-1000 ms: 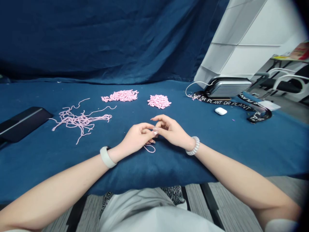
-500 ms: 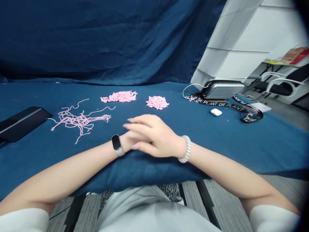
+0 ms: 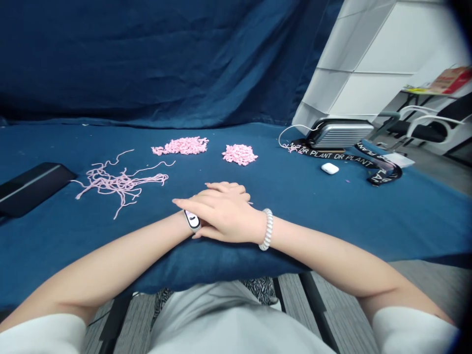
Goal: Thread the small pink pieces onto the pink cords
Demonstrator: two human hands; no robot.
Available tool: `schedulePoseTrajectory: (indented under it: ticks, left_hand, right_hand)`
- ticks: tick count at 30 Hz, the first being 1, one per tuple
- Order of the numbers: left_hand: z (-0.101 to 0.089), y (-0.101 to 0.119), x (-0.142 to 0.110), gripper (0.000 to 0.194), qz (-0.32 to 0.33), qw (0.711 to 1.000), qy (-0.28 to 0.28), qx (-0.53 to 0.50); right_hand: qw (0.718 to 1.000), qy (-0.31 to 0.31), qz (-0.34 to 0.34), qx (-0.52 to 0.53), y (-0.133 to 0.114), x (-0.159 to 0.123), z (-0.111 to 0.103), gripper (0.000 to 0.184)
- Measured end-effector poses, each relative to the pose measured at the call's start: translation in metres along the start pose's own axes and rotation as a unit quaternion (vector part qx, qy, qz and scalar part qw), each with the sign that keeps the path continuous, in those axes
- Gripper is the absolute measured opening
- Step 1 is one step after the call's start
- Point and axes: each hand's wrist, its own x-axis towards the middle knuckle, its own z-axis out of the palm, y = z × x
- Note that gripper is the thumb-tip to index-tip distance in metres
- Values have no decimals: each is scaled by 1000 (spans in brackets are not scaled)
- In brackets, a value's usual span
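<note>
Head view looked forward and down over a table (image 3: 324, 216) draped in dark blue cloth. At the far left lay one flat black case (image 3: 33, 189). Right of it sat one loose tangle of pink cord (image 3: 120, 184), its strands too intertwined to count. It looked soft and limp, so a free end seemed the best place to take hold, as a pull from the middle would likely drag the whole mass. Farther away lay two heaps of short pink cord pieces, the left heap (image 3: 180, 145) longer and the right heap (image 3: 239, 154) rounder. The pieces were too many to count and looked very light, better pinched singly than swept.

Near the middle, the left hand (image 3: 224, 188) wore one wristband (image 3: 191, 220), and the right hand (image 3: 230, 216) lay across it, with one coiled bracelet (image 3: 266, 229) on its wrist. Its fingers (image 3: 188, 202) stretched out flat, holding nothing visible. The left hand's fingers (image 3: 223, 186) curled loosely, partly hidden, so I could not tell whether they held anything. A pale sliver just beyond them was too small to identify.

Farther right were one white cable (image 3: 295, 130), one black "DR PLANT" lanyard (image 3: 332, 156), one white earbud case (image 3: 330, 168), one ribbed silver hard-shell case (image 3: 341, 133) and one white paper slip (image 3: 398, 160). Beyond the table stood one white-framed chair (image 3: 431, 125).
</note>
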Motion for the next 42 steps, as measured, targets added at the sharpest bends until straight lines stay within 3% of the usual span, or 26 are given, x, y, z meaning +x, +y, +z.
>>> schedulePoseTrajectory:
  ticks: [6, 11, 12, 17, 21, 25, 28, 31, 33, 35, 38, 40, 42]
  left_hand:
    - [24, -14, -15, 58, -55, 994, 98, -14]
    - [38, -18, -14, 70, -92, 972, 203, -74]
    - [39, -17, -15, 70, -96, 972, 196, -82]
    - [42, -17, -22, 55, -75, 993, 56, -65]
    - [35, -37, -25, 62, -72, 984, 103, -123]
    - [2, -82, -35, 74, -2, 994, 13, -113]
    - [-20, -106, -39, 57, 42, 994, -21, -104]
    - [-20, -109, -35, 36, 63, 992, -47, -94]
    - [-6, -99, -29, 35, 66, 992, -46, -99]
    - [18, -80, -23, 43, 50, 991, 6, -126]
    - [53, -49, -19, 51, -53, 972, 160, -165]
    - [63, -34, -18, 57, -94, 953, 222, -183]
    - [60, -24, -18, 67, -132, 925, 301, -192]
  right_hand:
    - [1000, 21, 8, -12, 3, -19, 11, 70]
    - [998, 51, 25, -14, 9, -25, 10, 61]
    - [998, 57, 29, -14, 8, -25, 9, 61]
    - [999, 47, -1, -14, 2, -24, 10, 66]
    - [999, 36, 13, -15, 6, -26, 10, 67]
    - [998, 49, 20, -19, 7, -27, 10, 67]
    - [999, 33, -9, -18, 7, -27, 11, 66]
    - [999, 32, -15, -21, 12, -28, 10, 62]
    - [998, 48, -10, -26, 16, -29, 9, 59]
    - [997, 69, -11, -35, 18, -29, 9, 55]
    - [995, 94, -19, -40, 17, -28, 9, 53]
    - [994, 98, -22, -35, 15, -27, 10, 54]
    - [995, 96, -21, -32, 13, -27, 10, 56]
